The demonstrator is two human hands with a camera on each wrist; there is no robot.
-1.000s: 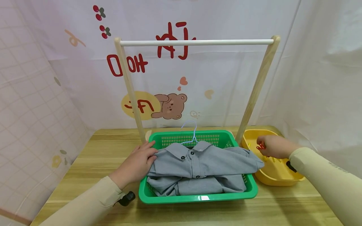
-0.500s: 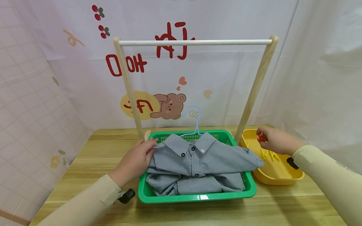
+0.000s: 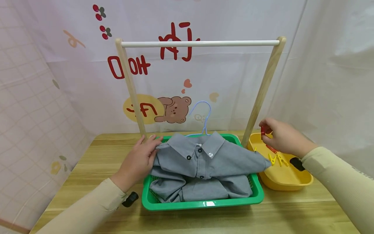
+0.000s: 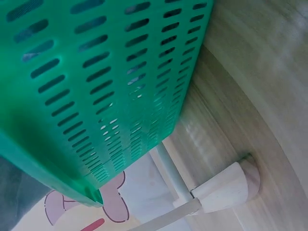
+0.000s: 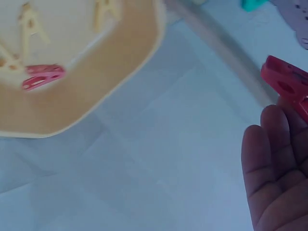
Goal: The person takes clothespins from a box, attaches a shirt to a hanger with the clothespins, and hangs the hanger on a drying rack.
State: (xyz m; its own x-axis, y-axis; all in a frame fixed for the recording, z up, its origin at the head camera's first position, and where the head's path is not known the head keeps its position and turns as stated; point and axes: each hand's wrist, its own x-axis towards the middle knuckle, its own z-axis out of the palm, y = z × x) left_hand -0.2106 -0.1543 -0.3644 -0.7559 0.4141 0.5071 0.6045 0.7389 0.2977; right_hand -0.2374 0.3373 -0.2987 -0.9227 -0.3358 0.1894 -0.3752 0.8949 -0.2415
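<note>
A grey buttoned shirt [image 3: 187, 159] on a light purple hanger [image 3: 205, 120] lies folded over in a green basket [image 3: 204, 204]. At the basket's left rim my left hand [image 3: 138, 162] holds the shirt by its shoulder, thumb in front and fingers behind. It does not show in the left wrist view, where the basket's slotted side [image 4: 110, 86] fills much of the picture. Above the yellow tray [image 3: 284, 186], my right hand [image 3: 284, 136] pinches a red clothespin [image 5: 286, 82]. Another red clothespin [image 5: 44, 76] lies in the tray near several yellow clothespins [image 3: 279, 160].
A rack with wooden posts [image 3: 264, 91] and a white top bar [image 3: 201, 43] stands behind the basket. Its foot [image 4: 226, 187] rests on the wooden table [image 3: 96, 169]. A printed curtain [image 3: 233, 78] hangs at the back.
The hanger hook and shirt collar have tilted upward. My right hand has risen from inside the tray with one red clothespin, leaving another in view there. The left hand has barely shifted.
</note>
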